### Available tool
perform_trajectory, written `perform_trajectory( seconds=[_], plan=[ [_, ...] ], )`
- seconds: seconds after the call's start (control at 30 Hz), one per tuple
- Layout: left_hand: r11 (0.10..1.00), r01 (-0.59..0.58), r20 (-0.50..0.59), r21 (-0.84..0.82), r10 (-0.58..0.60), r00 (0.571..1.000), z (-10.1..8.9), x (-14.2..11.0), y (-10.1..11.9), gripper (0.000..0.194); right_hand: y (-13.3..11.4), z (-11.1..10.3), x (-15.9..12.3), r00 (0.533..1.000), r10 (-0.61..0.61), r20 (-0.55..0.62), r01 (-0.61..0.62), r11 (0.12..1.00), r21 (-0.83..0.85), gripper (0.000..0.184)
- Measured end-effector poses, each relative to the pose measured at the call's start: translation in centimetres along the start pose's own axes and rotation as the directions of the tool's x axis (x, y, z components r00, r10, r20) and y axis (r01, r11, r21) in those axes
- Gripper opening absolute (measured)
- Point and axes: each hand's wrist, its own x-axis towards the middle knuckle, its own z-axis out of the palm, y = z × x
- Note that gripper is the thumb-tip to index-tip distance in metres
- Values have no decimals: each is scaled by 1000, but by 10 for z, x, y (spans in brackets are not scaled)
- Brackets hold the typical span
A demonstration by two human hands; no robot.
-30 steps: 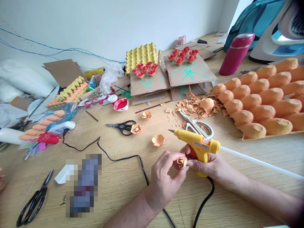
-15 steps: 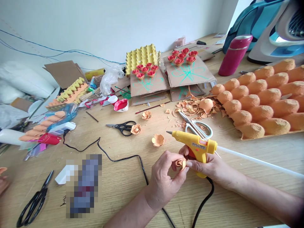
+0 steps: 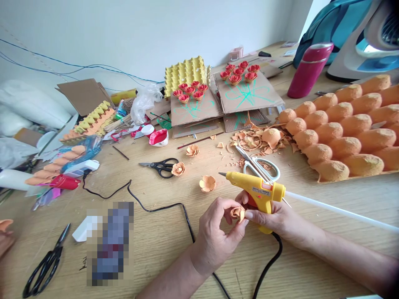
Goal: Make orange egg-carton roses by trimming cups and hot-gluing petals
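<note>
Between its thumb and fingers my left hand pinches a small orange flower of curled egg-carton petals. My right hand is wrapped round the handle of a yellow hot glue gun, and its thumb also presses on the flower's right side. The gun's nozzle points left, above the flower, and a white glue stick sticks out behind. Just beyond my hands lies an open petal cup. Two layered orange flowers, one by black-handled scissors and another farther back, rest on the table.
An orange egg tray fills the right side, beside carton scraps and white-handled scissors. Red flowers stand on cardboard sheets at the back. Black scissors lie front left; another person's hand shows at the left edge. A cord crosses the table.
Both hands stay almost where they were, still on the flower and the glue gun. The view has shifted very slightly.
</note>
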Motion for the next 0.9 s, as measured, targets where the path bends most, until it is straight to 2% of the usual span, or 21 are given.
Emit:
perform_trajectory(
  seconds=[0.2,0.9],
  plan=[
    [1000,9,-2,-3,-9,1000,0,0,-1,21,0,0,0,1000,19,3,-19,1000,0,42],
    [1000,21,-9,6,-21,1000,0,0,2,20,1,1,-1,1000,2,9,-2,998,65,36]
  ],
)
